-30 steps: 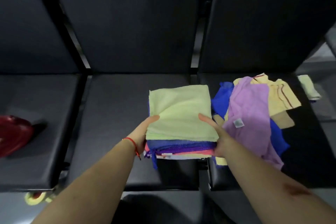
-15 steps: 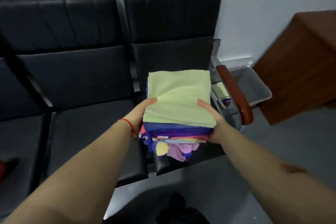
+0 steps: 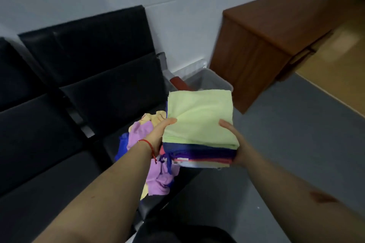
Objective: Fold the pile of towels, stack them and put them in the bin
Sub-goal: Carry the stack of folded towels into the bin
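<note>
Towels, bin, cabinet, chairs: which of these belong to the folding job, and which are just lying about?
Part of the job:
folded stack, held by left hand and right hand
unfolded pile on the seat
grey bin

Just there:
wooden cabinet
black chairs

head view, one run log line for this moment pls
phase: carry to bin | left hand: holds folded towel stack | right hand: holds stack | grey plastic bin: beyond stack | unfolded towels: on black seat
</note>
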`<state>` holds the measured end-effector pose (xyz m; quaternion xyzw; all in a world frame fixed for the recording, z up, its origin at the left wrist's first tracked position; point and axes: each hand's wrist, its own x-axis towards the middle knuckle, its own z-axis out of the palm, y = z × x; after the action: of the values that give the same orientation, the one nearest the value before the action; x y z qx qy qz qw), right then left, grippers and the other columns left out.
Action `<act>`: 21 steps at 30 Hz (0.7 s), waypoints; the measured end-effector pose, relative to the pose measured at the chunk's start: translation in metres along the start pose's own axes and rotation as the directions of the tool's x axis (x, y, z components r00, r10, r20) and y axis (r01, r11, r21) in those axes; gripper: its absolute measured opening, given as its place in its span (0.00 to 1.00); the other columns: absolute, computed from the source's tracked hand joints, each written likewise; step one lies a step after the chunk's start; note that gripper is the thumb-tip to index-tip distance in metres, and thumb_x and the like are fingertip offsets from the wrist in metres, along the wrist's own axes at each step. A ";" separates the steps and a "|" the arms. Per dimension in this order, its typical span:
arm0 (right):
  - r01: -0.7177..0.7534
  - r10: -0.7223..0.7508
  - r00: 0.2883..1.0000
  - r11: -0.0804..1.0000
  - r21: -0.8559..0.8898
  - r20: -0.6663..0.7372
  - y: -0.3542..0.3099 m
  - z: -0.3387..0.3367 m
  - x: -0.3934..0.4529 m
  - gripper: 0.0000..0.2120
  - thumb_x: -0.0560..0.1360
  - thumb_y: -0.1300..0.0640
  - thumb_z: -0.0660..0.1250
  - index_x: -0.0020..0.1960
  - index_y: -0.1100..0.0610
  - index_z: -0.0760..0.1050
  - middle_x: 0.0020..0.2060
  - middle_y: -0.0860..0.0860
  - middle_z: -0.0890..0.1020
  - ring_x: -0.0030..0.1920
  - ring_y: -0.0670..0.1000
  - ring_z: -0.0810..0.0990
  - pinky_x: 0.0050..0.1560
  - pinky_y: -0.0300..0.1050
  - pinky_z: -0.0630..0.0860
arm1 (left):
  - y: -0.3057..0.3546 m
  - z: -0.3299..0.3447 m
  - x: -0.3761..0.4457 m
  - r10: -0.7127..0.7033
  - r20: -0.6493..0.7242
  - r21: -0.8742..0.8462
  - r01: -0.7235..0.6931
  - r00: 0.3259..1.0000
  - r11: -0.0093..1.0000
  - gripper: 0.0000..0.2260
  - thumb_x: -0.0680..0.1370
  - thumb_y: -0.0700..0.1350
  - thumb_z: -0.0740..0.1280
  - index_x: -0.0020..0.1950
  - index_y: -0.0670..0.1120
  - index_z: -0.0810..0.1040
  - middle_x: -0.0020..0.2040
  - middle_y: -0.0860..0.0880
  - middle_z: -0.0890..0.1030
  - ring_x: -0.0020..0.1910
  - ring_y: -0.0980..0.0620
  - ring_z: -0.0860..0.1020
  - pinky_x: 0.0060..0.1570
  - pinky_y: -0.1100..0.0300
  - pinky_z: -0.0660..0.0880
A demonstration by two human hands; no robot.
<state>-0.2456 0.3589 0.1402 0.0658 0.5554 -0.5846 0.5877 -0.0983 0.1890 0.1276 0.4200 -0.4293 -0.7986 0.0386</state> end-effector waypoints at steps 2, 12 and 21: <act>0.050 -0.049 0.997 0.999 0.008 -0.066 -0.016 -0.017 -0.008 0.22 0.70 0.42 0.67 0.58 0.53 0.77 0.49 0.57 0.85 0.48 0.59 0.83 0.54 0.56 0.77 | 0.016 0.036 -0.006 -0.004 0.103 0.029 0.001 0.995 1.000 0.11 0.80 0.44 0.61 0.38 0.44 0.74 0.23 0.50 0.79 0.22 0.55 0.78 0.30 0.63 0.73; 0.178 -0.140 0.955 0.976 0.128 -0.262 -0.068 -0.135 -0.036 0.18 0.73 0.40 0.64 0.54 0.51 0.76 0.40 0.55 0.86 0.42 0.57 0.83 0.40 0.51 0.81 | 0.026 0.171 0.089 -0.171 0.340 0.169 0.119 0.925 0.978 0.13 0.78 0.51 0.59 0.53 0.44 0.78 0.37 0.44 0.84 0.37 0.45 0.81 0.42 0.56 0.76; 0.241 -0.208 0.946 0.964 0.110 -0.249 -0.164 -0.288 -0.032 0.20 0.72 0.41 0.66 0.59 0.51 0.76 0.46 0.55 0.86 0.42 0.56 0.85 0.40 0.50 0.80 | 0.015 0.336 0.175 -0.183 0.406 0.135 0.140 0.895 0.981 0.19 0.67 0.51 0.69 0.55 0.44 0.79 0.44 0.42 0.84 0.40 0.43 0.82 0.48 0.52 0.75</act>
<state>-0.5267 0.5376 0.1493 0.1116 0.5828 -0.6733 0.4410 -0.4521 0.3247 0.1200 0.2758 -0.4314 -0.8472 -0.1417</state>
